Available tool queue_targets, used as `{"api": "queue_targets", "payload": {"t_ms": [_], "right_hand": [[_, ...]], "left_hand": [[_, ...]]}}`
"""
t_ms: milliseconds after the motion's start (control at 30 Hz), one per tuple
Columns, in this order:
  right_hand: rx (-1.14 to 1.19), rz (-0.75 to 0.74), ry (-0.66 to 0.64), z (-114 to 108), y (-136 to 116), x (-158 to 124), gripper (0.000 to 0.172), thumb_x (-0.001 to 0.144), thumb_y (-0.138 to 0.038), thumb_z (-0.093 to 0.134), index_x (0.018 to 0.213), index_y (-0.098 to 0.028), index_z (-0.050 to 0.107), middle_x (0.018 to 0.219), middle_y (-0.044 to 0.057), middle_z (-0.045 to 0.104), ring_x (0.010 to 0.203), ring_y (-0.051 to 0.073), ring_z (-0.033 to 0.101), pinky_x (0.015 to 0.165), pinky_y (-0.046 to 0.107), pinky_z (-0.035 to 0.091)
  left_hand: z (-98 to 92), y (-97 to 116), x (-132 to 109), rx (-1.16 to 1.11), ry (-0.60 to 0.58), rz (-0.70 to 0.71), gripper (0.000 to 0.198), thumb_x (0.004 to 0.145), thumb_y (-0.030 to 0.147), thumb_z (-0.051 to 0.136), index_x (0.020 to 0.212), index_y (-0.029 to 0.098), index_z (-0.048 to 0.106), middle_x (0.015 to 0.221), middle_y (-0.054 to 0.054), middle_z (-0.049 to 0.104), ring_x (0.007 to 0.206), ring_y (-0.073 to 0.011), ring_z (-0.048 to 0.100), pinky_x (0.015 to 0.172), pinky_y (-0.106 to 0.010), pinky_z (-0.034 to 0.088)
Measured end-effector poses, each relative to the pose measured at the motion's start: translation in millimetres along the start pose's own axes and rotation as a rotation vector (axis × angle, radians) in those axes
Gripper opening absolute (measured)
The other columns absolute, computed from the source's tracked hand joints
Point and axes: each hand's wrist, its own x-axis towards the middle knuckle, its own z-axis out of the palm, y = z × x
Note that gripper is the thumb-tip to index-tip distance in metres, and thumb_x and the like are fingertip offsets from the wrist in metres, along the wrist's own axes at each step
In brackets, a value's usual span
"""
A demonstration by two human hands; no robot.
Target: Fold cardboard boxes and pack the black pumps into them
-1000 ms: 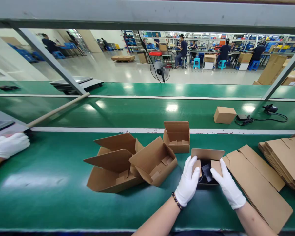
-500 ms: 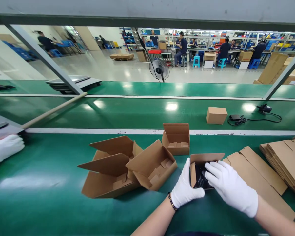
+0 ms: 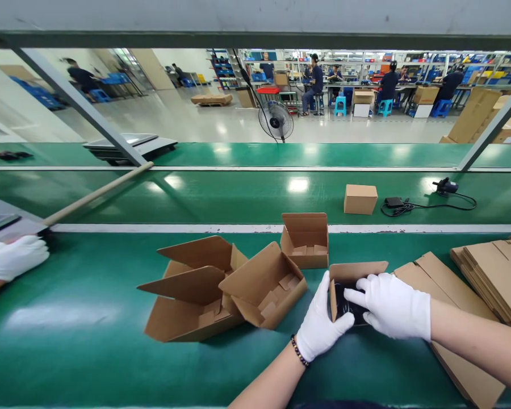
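Note:
A small cardboard box point(image 3: 357, 270) with its lid up stands on the near green surface. My left hand point(image 3: 321, 318), in a white glove, grips its left side, thumb at the front. Inside lies a bundle of black cable point(image 3: 343, 300), partly hidden by my fingers. My right hand point(image 3: 392, 307), also gloved, reaches in from the right with fingers apart, its fingertips pressing on the black contents. Left of it stand more open boxes: one upright point(image 3: 304, 258), one tilted point(image 3: 264, 287) and two overlapping ones, the nearer box point(image 3: 187, 321) in front.
Flattened cartons point(image 3: 447, 289) and a carton stack point(image 3: 498, 272) lie at right. The middle belt point(image 3: 238, 196) carries a closed box point(image 3: 360, 200), a black adapter with cable point(image 3: 395, 203) and a small black device point(image 3: 446, 186). A co-worker's gloved hand point(image 3: 19, 257) is at far left.
My right hand has turned flatter, its index finger reaching further left into the box. On the middle belt, the closed box, adapter and black device have shifted left.

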Motion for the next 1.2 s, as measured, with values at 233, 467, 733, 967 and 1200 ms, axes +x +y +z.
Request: {"api": "queue_targets", "payload": {"t_ms": [233,467,733,967,1200], "right_hand": [[-0.044,-0.131,-0.13,-5,3,15,0.069,0.067,-0.026,0.066,0.129,-0.021,0.035,0.093,0.008,0.059,0.068,0.024,0.058,0.055,0.03,0.042],[-0.094,-0.095,0.023,1,5,9,0.038,0.08,-0.022,0.048,0.118,-0.015,0.045,0.077,0.009,0.057,0.07,0.024,0.055,0.057,0.03,0.039],[0.09,-0.086,-0.037,-5,10,10,0.05,0.074,-0.032,0.058,0.121,-0.023,0.043,0.102,0.006,0.059,0.076,0.024,0.059,0.062,0.031,0.043],[0.058,-0.121,-0.194,-2,13,33,0.074,0.064,-0.031,0.066,0.131,-0.018,0.036,0.106,0.011,0.06,0.081,0.029,0.061,0.067,0.035,0.046],[-0.025,-0.145,-0.047,1,9,22,0.073,0.067,-0.024,0.059,0.134,-0.018,0.03,0.09,0.009,0.061,0.072,0.024,0.058,0.059,0.03,0.041]], "left_hand": [[6.3,-18,-1,0.111,0.054,0.098,0.085,0.078,0.057,0.052,0.142,0.016,0.014,0.146,-0.016,0.021,0.134,-0.0303,0.022,0.112,-0.048,0.018],[1.4,-16,0,0.093,0.127,0.067,0.074,0.084,0.056,0.043,0.142,0.017,0.015,0.147,-0.013,0.021,0.135,-0.0274,0.022,0.113,-0.046,0.017],[4.4,-7,-1,0.084,0.091,0.089,0.072,0.085,0.049,0.046,0.142,0.018,0.013,0.148,-0.012,0.02,0.135,-0.0248,0.021,0.114,-0.044,0.018],[15.5,-23,-2,0.161,0.29,-0.037,0.056,0.091,0.046,0.034,0.139,0.018,0.024,0.146,-0.01,0.026,0.134,-0.0212,0.025,0.114,-0.043,0.018],[1.8,-1,-1,-0.138,0.048,0.045,0.096,0.071,0.052,0.065,0.143,0.017,0.012,0.145,-0.013,0.026,0.133,-0.029,0.025,0.111,-0.045,0.023]]}}
